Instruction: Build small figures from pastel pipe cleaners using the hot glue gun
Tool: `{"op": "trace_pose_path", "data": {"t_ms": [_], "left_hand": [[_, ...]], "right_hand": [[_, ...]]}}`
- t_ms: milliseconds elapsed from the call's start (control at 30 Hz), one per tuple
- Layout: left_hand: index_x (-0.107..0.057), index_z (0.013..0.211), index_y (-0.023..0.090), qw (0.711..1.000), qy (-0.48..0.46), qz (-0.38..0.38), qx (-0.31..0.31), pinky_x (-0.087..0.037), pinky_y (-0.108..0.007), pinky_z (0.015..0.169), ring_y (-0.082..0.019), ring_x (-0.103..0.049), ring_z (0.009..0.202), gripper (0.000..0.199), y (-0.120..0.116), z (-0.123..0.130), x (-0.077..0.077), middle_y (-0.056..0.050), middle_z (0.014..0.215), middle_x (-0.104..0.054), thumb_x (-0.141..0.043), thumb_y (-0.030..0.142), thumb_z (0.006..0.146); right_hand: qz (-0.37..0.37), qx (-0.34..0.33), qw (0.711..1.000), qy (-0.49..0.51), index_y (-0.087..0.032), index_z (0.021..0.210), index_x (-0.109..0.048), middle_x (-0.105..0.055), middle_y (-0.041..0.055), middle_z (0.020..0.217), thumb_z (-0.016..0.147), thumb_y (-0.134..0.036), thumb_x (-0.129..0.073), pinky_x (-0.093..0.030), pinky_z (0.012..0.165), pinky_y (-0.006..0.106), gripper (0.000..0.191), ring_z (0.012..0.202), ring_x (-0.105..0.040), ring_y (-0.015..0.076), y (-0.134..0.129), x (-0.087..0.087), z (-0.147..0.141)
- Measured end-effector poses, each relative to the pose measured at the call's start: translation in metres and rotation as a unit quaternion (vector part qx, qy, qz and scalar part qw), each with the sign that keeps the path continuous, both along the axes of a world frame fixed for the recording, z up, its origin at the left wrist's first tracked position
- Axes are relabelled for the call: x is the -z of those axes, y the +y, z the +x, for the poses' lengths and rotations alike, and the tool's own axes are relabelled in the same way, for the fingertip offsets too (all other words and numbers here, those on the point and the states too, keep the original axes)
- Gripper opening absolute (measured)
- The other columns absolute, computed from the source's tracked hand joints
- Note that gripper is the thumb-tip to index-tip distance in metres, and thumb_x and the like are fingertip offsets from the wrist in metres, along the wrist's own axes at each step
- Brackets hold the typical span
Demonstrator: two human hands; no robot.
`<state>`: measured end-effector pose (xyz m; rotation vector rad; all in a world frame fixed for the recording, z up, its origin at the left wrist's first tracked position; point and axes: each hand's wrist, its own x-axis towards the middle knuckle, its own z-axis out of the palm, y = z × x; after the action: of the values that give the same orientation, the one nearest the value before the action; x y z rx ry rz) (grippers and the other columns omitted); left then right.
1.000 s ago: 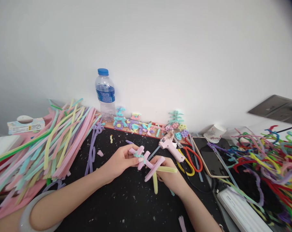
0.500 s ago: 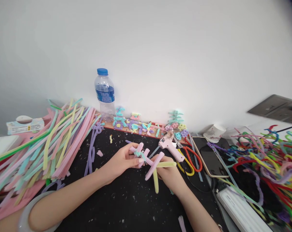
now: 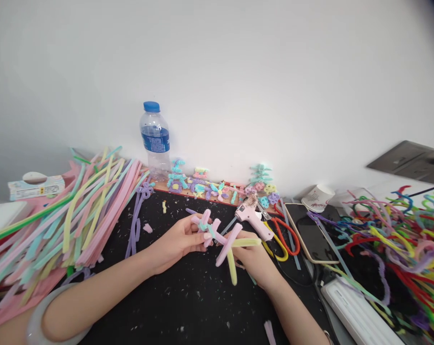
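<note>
Partly hidden, right hand [image 3: 254, 260] behind crossed pink-and-yellow pipe cleaners [image 3: 228, 245]

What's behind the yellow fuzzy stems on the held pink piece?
Behind the yellow stems, the bare right hand and black tabletop show; part of that hand is covered, its grip hidden.

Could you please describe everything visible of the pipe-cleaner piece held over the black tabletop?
The pipe-cleaner piece looks soft and fuzzy: short pinkish stems, a pale turquoise strand near one end and, at the other, a pinkish stem crossing two splayed pale yellow ones. It is held over the black tabletop. The left grip pinches the turquoise end; the right grip is at the other, its fingers partly hidden.
</note>
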<state>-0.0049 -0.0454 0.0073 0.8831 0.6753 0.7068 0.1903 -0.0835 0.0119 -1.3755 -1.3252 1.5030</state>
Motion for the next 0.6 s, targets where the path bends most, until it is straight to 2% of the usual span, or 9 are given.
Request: {"op": "trace_pose_path", "data": {"t_ms": [133,233,367,500,600], "left_hand": [[-0.058,0.103,0.021,1.0,-0.008,-0.013,0.021,-0.048,-0.032,0.076,-0.016,-0.06,0.082,0.024,-0.0005,-0.0014,0.0,-0.002,0.089,-0.06,-0.064,0.03,0.081],[-0.058,0.104,0.023,0.999,-0.016,-0.017,0.027,-0.049,-0.035,0.078,-0.019,-0.063,0.087,0.023,-0.0008,-0.0022,-0.0039,-0.004,0.101,-0.059,-0.06,0.034,0.084],[-0.056,0.105,0.024,0.999,-0.024,-0.018,0.014,-0.048,-0.037,0.081,-0.02,-0.062,0.088,0.024,0.0001,-0.003,-0.0059,-0.006,0.111,-0.056,-0.055,0.038,0.086],[-0.056,0.108,0.022,0.999,-0.043,-0.022,0.003,-0.048,-0.036,0.077,-0.018,-0.06,0.08,0.031,0.0024,-0.0042,-0.0017,-0.006,0.101,-0.058,-0.06,0.039,0.083],[-0.059,0.105,0.02,0.997,-0.063,-0.031,-0.005,-0.049,-0.035,0.073,-0.018,-0.059,0.077,0.039,0.0038,-0.0044,-0.0004,-0.007,0.096,-0.059,-0.063,0.047,0.077]], "right_hand": [[0.029,0.047,0.998,-0.014,-0.016,0.067,-0.053,-0.042,-0.0056,0.055,0.077,-0.026,-0.057,-0.027,0.043,0.019,0.015,0.047,-0.031,0.007,0.0001,-0.002,-0.0015],[0.085,0.067,0.993,-0.04,-0.016,0.064,-0.054,-0.047,-0.0038,0.056,0.077,-0.025,-0.057,-0.031,0.046,0.02,0.016,0.05,-0.038,0.0083,0.0007,-0.0041,-0.0009],[0.173,0.085,0.978,-0.083,-0.016,0.079,-0.062,-0.06,0.0016,0.067,0.083,-0.03,-0.055,-0.039,0.051,0.023,0.016,0.056,-0.05,0.0125,-0.0001,-0.0018,0.0013],[0.321,0.069,0.92,-0.214,-0.018,0.087,-0.066,-0.065,0.0052,0.079,0.087,-0.02,-0.05,-0.045,0.062,0.027,0.016,0.07,-0.058,0.0167,-0.0021,0.0002,0.0027],[0.397,0.053,0.882,-0.248,-0.019,0.089,-0.065,-0.066,0.0053,0.08,0.088,-0.014,-0.048,-0.048,0.067,0.028,0.018,0.074,-0.06,0.017,-0.0027,-0.0013,0.0031]]}}
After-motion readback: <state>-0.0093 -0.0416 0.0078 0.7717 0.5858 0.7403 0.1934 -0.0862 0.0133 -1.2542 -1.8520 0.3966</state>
